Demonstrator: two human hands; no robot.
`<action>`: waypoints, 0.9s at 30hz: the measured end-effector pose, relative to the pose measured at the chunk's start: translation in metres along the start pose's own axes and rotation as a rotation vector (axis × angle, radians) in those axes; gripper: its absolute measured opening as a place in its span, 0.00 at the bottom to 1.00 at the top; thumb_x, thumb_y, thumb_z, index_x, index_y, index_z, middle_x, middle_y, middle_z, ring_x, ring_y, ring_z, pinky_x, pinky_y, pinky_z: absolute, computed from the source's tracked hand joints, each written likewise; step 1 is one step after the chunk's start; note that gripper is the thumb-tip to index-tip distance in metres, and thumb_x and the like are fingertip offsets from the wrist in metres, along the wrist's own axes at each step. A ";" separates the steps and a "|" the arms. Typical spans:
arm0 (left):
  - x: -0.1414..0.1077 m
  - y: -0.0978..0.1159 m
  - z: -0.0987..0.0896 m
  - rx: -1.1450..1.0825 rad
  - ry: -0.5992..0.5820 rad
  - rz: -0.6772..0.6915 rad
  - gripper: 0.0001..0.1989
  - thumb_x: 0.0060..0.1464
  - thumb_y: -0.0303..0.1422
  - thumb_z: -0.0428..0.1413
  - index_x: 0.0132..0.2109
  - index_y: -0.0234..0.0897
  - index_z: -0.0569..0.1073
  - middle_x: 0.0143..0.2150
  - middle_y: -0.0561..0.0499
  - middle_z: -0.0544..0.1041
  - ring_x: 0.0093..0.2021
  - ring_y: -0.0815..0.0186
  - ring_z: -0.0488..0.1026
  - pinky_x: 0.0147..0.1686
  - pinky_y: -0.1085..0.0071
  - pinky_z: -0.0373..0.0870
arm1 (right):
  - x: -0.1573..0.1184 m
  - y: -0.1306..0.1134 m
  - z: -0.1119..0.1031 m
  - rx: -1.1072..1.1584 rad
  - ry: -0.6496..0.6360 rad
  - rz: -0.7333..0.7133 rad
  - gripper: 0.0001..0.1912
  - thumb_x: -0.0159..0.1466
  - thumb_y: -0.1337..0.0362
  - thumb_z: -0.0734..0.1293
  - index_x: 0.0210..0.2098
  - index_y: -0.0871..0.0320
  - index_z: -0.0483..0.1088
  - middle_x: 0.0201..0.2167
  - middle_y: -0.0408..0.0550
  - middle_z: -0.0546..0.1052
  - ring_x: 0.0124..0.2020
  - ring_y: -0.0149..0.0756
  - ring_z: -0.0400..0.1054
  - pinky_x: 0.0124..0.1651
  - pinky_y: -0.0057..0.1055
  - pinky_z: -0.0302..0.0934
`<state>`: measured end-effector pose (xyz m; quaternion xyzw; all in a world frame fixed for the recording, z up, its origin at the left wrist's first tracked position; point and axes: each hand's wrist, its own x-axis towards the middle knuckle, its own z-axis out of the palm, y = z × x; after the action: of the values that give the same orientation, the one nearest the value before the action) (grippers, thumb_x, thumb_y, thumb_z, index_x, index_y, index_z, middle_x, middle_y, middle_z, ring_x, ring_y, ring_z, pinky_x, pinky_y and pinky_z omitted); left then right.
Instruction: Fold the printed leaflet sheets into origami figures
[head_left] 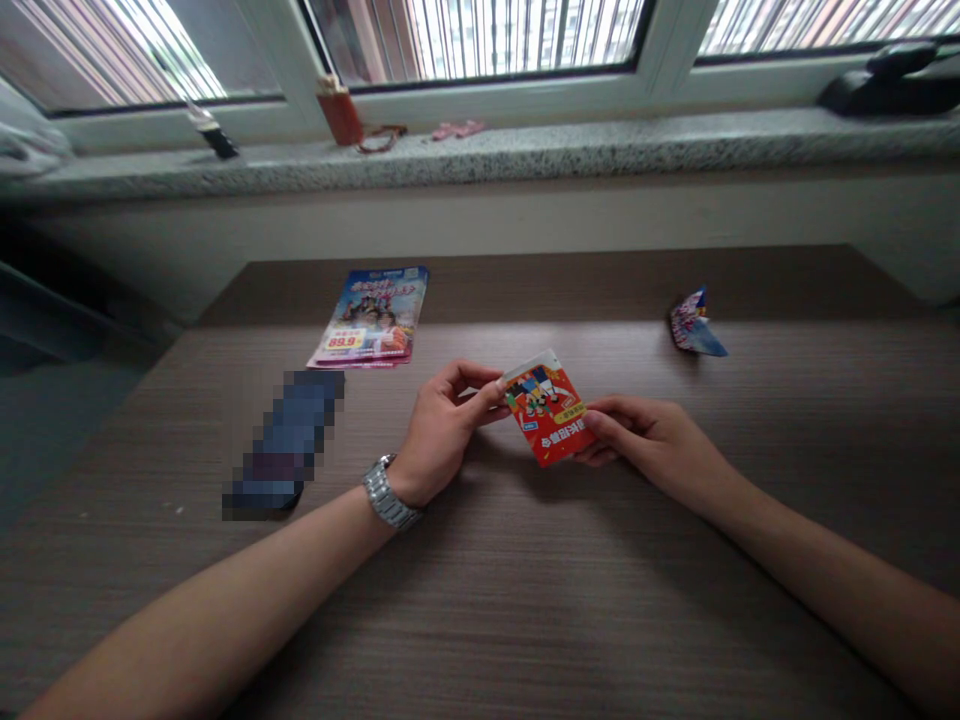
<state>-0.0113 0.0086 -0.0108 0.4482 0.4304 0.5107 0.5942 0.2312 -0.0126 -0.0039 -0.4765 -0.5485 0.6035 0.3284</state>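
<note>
Between both hands, just above the table, is a folded red leaflet (546,412) with cartoon figures, upside-down lettering and a pale strip along its top edge. My left hand (450,425), with a metal watch (390,492) at the wrist, pinches its upper left corner. On the opposite side, my right hand (637,435) grips the lower right edge, thumb on the printed face and fingers underneath. A small stack of printed flyers (375,315) lies beyond my left hand. Farther off to the right stands a folded piece of printed paper (696,325).
A blurred-out dark flat object (289,440) lies left of my left hand on the brown table (495,620). Along the stone windowsill (562,150) are a reddish-brown container (341,115), a small black-and-clear item (214,132), something pink (457,130) and a black object (892,85).
</note>
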 end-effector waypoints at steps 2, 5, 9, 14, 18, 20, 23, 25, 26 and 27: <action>0.000 0.000 -0.001 -0.002 0.008 0.006 0.14 0.52 0.36 0.68 0.41 0.33 0.75 0.41 0.51 0.77 0.43 0.67 0.78 0.42 0.72 0.80 | 0.000 0.000 0.000 0.002 0.000 0.000 0.19 0.63 0.46 0.70 0.41 0.56 0.80 0.35 0.49 0.84 0.34 0.39 0.80 0.39 0.35 0.77; 0.001 -0.001 -0.002 0.007 0.012 0.015 0.14 0.53 0.37 0.67 0.42 0.34 0.75 0.42 0.51 0.78 0.44 0.67 0.78 0.42 0.72 0.80 | -0.001 0.001 0.000 0.007 -0.020 0.010 0.19 0.63 0.47 0.70 0.42 0.56 0.80 0.37 0.50 0.84 0.36 0.41 0.80 0.41 0.35 0.78; 0.001 0.000 -0.002 0.024 0.014 0.020 0.14 0.54 0.37 0.67 0.42 0.34 0.75 0.43 0.50 0.78 0.45 0.66 0.78 0.44 0.71 0.80 | 0.000 0.003 -0.002 0.010 -0.026 0.020 0.18 0.64 0.48 0.70 0.41 0.56 0.80 0.38 0.50 0.84 0.37 0.41 0.80 0.43 0.36 0.78; 0.000 0.000 -0.002 0.047 0.008 0.028 0.14 0.54 0.37 0.67 0.42 0.33 0.74 0.43 0.50 0.78 0.44 0.66 0.78 0.43 0.70 0.80 | 0.001 0.003 -0.004 -0.003 -0.011 0.016 0.18 0.63 0.47 0.70 0.40 0.56 0.80 0.37 0.50 0.84 0.37 0.42 0.81 0.43 0.37 0.78; 0.001 0.001 -0.002 0.095 0.002 0.040 0.14 0.55 0.37 0.66 0.42 0.33 0.74 0.41 0.50 0.78 0.41 0.68 0.78 0.43 0.72 0.79 | 0.001 0.002 -0.005 -0.029 0.031 0.000 0.18 0.63 0.47 0.71 0.38 0.55 0.79 0.35 0.49 0.84 0.34 0.42 0.80 0.42 0.37 0.78; 0.001 0.003 -0.001 0.125 -0.002 0.055 0.13 0.55 0.36 0.66 0.42 0.33 0.74 0.39 0.51 0.78 0.38 0.70 0.77 0.41 0.75 0.77 | 0.001 0.002 -0.005 -0.027 0.067 -0.017 0.18 0.63 0.47 0.70 0.37 0.55 0.79 0.35 0.48 0.84 0.34 0.41 0.80 0.41 0.38 0.78; -0.001 0.006 0.001 0.151 -0.050 0.051 0.13 0.56 0.34 0.65 0.45 0.34 0.73 0.37 0.51 0.78 0.37 0.70 0.77 0.40 0.76 0.76 | 0.001 0.001 -0.006 -0.020 0.150 -0.039 0.16 0.64 0.47 0.70 0.39 0.53 0.79 0.37 0.47 0.84 0.35 0.42 0.80 0.42 0.38 0.78; -0.002 0.008 0.003 0.183 -0.102 0.053 0.13 0.58 0.34 0.64 0.47 0.35 0.73 0.36 0.51 0.78 0.37 0.70 0.77 0.42 0.74 0.76 | 0.001 0.000 -0.007 -0.040 0.194 -0.045 0.16 0.64 0.48 0.70 0.40 0.52 0.79 0.39 0.47 0.84 0.36 0.43 0.80 0.42 0.39 0.78; -0.003 0.009 0.003 0.207 -0.126 0.060 0.13 0.58 0.34 0.63 0.48 0.35 0.72 0.36 0.51 0.78 0.38 0.69 0.77 0.42 0.74 0.76 | 0.001 0.000 -0.008 -0.060 0.210 -0.051 0.16 0.64 0.48 0.69 0.41 0.52 0.79 0.38 0.47 0.84 0.36 0.44 0.80 0.41 0.39 0.78; -0.004 0.010 0.004 0.232 -0.147 0.070 0.14 0.59 0.34 0.63 0.49 0.35 0.72 0.36 0.51 0.78 0.38 0.69 0.78 0.43 0.73 0.76 | 0.001 -0.001 -0.009 -0.086 0.223 -0.061 0.16 0.64 0.48 0.69 0.41 0.52 0.79 0.38 0.48 0.84 0.35 0.44 0.80 0.40 0.39 0.78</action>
<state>-0.0104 0.0054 -0.0002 0.5647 0.4262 0.4436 0.5502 0.2395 -0.0080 -0.0026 -0.5374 -0.5480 0.5126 0.3849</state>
